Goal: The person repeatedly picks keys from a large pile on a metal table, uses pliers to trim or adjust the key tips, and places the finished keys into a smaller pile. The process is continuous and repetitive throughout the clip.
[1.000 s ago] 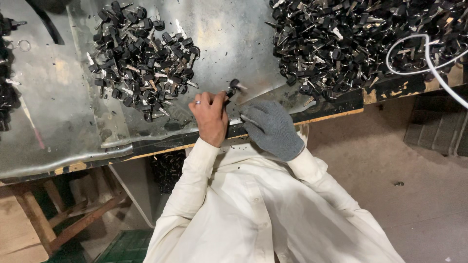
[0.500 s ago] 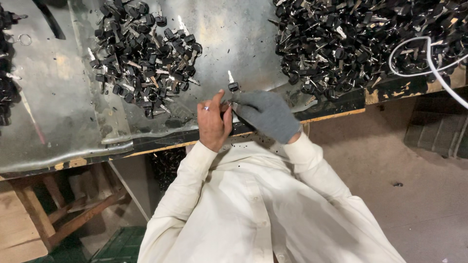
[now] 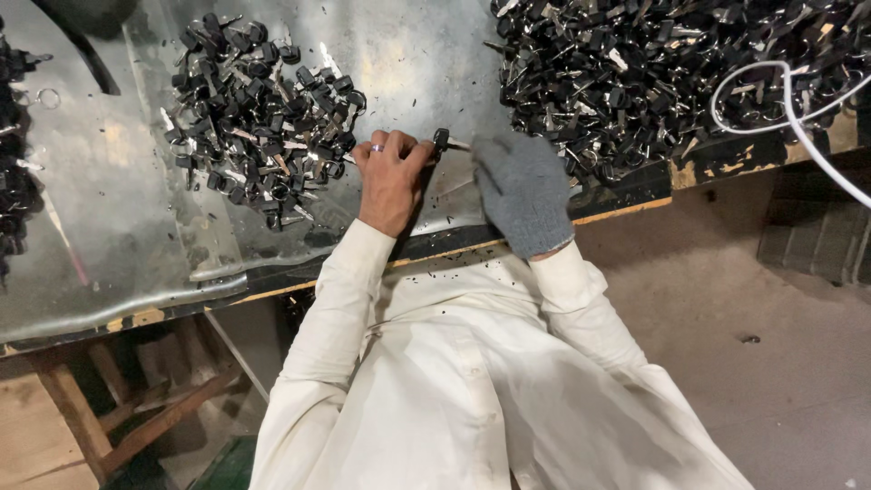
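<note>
Just key (image 3: 442,140) betw. both hands, near bench edge (image 3: 626,210)

Key (image 3: 442,139) between both hands, small key pile (image 3: 259,136) left, large key pile (image 3: 653,77) right, all on metal sheet (image 3: 109,227)

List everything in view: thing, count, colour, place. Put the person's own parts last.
key: one, black head, metal blade, held between both hands at the sheet's middle
left pile: many keys, black and silver, on the sheet left of the hands
right pile: many keys, black and silver, top right
far-left pile: part in view, black, left edge
metal sheet: one, grey, covers the table
cable: one, white, looped at right
table frame: wooden, brown, lower left
ring: one, silver, on left hand
left hand: bare, on key's head
right hand: grey glove, at key's blade
</note>
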